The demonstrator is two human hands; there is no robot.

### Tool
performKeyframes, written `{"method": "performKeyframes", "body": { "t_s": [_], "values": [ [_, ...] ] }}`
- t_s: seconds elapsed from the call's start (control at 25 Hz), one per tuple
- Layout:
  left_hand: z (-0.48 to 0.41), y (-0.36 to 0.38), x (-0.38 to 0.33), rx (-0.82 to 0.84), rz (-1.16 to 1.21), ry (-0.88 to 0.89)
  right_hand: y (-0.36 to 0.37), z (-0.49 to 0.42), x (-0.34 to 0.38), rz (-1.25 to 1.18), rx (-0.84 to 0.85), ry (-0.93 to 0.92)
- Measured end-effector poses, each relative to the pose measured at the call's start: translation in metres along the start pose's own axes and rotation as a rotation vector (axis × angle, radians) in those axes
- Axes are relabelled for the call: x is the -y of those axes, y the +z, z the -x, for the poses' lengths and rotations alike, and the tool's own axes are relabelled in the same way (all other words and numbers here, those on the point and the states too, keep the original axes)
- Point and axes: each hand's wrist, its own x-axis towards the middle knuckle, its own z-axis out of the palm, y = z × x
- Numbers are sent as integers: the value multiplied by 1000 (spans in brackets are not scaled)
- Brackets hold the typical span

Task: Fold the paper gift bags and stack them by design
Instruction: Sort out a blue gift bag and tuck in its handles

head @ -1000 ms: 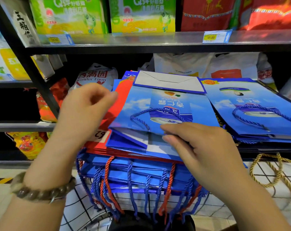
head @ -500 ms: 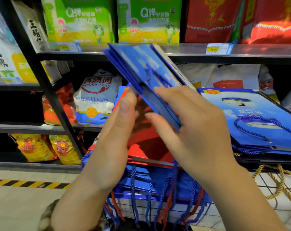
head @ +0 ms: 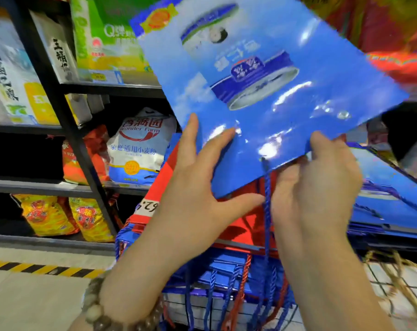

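Blue gift bag (head: 274, 80): flat, glossy paper, raised and tilted before the shelves; its top edge is cut off by the frame.
Your left hand (head: 198, 187): fingers straight and spread on the bag's lower face, thumb under its corner.
Your right hand (head: 317, 187): pinches the bag's bottom edge, thumb on top.
Cord handle (head: 267, 187): twisted blue rope dangling between your hands.
Mixed pile (head: 238, 266): red and blue bags beneath, partly hidden.
Blue stack (head: 382, 206): to the right, blurred.

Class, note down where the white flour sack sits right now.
Head view, left of centre: the flour sack stands on the middle shelf, between an orange bag and the left hand.
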Motion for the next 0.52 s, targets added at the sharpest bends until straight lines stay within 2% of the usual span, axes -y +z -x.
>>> {"method": "performKeyframes", "body": {
  "t_s": [0.08, 0.16, 0.24, 0.32, 0.44, 0.52],
  "values": [
    [0, -11, 14, -55, -109, -7, -10, 10, -11, 99, 142, 151],
    [-3, -24, 27, 8, -172, -95, -21, 15, -14, 41, 278, 316],
    [-4, -33, 37, 103, -187, -173, -35, 9, -11, 267, 386, 401],
    [-2, -38, 43, 168, -161, -203, -47, 4, -2, 662, 501, 331],
    [3, -39, 48, 285, -223, -226, -49, 9, 14, 1385, 683, -32],
    [6, -38, 50, 311, -248, -252, -36, 23, 15, 1629, 829, -83]
  ]
}}
